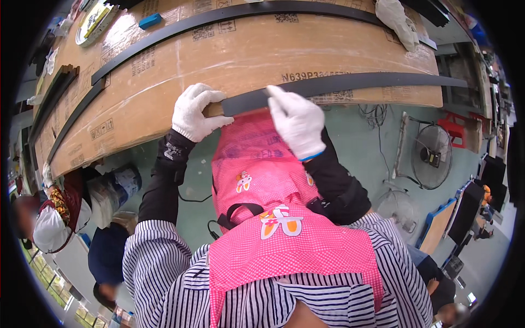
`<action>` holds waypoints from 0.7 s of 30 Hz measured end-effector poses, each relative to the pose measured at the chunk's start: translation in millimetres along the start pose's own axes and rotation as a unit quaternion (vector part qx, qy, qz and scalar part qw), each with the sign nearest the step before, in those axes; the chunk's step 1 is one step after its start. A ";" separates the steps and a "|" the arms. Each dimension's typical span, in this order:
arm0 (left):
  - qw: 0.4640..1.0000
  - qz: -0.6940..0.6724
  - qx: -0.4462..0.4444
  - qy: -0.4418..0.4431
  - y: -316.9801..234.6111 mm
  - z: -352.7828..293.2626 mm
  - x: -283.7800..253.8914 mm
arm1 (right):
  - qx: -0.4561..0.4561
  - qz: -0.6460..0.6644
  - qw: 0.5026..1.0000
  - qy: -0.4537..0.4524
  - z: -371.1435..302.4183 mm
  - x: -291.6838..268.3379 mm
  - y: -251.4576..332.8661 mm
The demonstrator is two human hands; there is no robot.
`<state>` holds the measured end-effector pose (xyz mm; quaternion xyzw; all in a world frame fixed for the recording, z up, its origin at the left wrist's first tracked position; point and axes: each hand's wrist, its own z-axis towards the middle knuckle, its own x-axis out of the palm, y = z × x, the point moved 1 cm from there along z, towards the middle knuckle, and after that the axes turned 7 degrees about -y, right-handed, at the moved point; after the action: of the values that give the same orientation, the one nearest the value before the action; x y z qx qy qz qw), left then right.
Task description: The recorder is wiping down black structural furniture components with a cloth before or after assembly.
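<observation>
While 2 gloved hands grip | 1 black strip (339, 85) | 3 strips on cardboard (180, 71)

1 head-worn fisheye view, straight down and close over the cardboard-covered table (164, 104); edges bent rimward

**A factory workshop floor**

We stand in a workshop: a long surface (164, 109) covered with cardboard carries black strips (361, 83), a green painted floor (361, 142) holds standing fans (432, 156), and other workers (52, 218) sit close by at our left.
</observation>
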<state>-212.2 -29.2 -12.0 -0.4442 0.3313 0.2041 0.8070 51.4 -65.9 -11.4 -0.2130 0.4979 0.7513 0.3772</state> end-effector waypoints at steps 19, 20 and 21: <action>1.000 0.011 -0.002 -0.002 -2.9 1.6 0.7 | 0.084 0.038 0.996 0.008 10.3 -65.8 -71.0; 1.000 0.012 -0.004 0.001 -2.6 1.7 -0.2 | 0.089 0.041 0.995 -0.001 11.2 -65.9 -70.8; 1.000 0.013 -0.006 0.003 -2.4 1.8 -0.6 | 0.090 0.041 0.995 -0.001 10.6 -66.5 -71.0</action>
<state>-210.5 -29.0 -9.5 -0.4456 0.3379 0.2151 0.8006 148.8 -64.3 -2.5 -0.1568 0.5711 0.7188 0.3641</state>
